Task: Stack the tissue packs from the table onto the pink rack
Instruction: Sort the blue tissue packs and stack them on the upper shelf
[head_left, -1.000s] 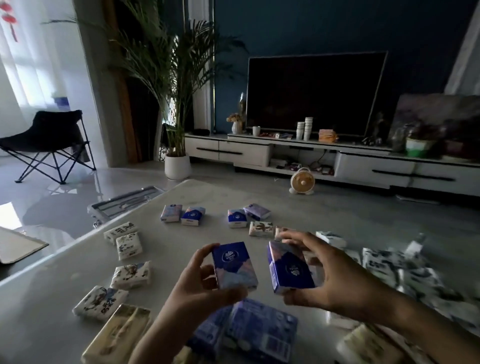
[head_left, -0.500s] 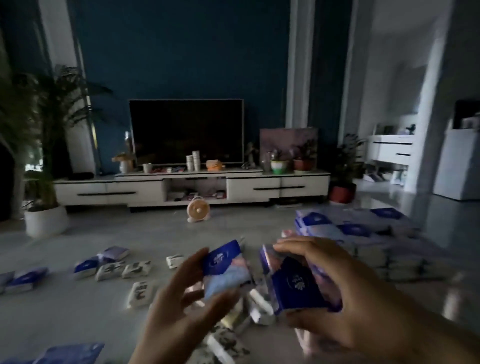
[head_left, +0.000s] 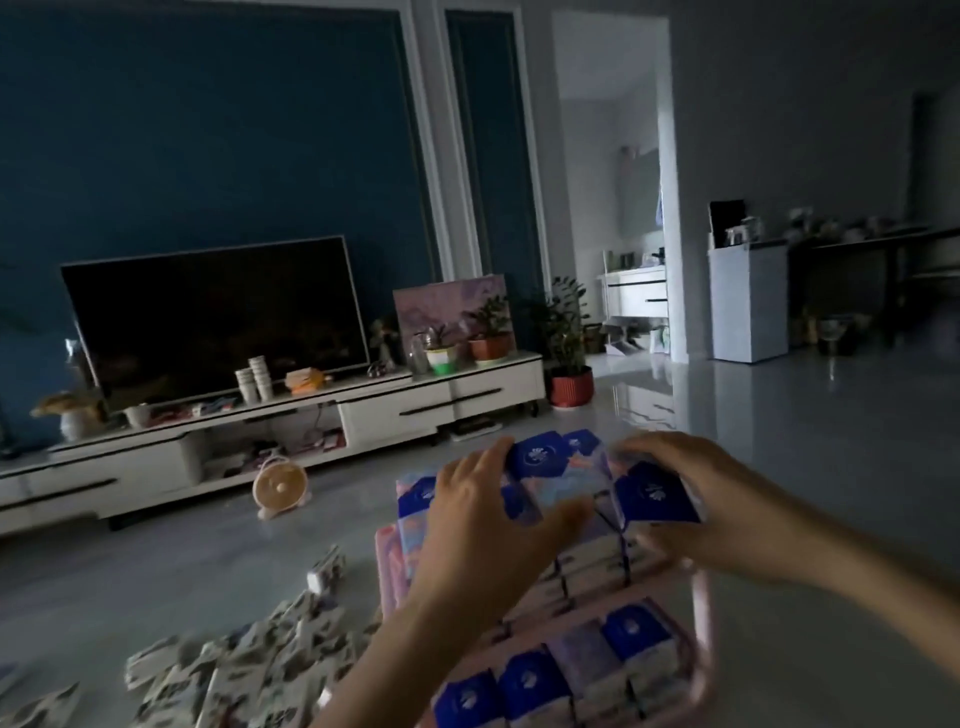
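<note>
Rack at the table's near right, loose packs heaped to its left.
Stacked packs (head_left: 530, 680) fill the rack (head_left: 702, 618) in rows on the table (head_left: 197, 597), piled higher at its far end. There the left hand (head_left: 483, 525) grips the left pack (head_left: 537, 457), and the right hand (head_left: 727, 499) grips the right pack (head_left: 655, 496) beside it. The loose packs (head_left: 260, 670) lie left of the rack.

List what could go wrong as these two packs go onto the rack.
1. The left hand holds the left pack and the right hand holds the right pack close together over the pink rack. They may bump, and a grip could slip.
2. The stacked packs at the rack's far end stand high, so pushing another in might topple them.
</note>
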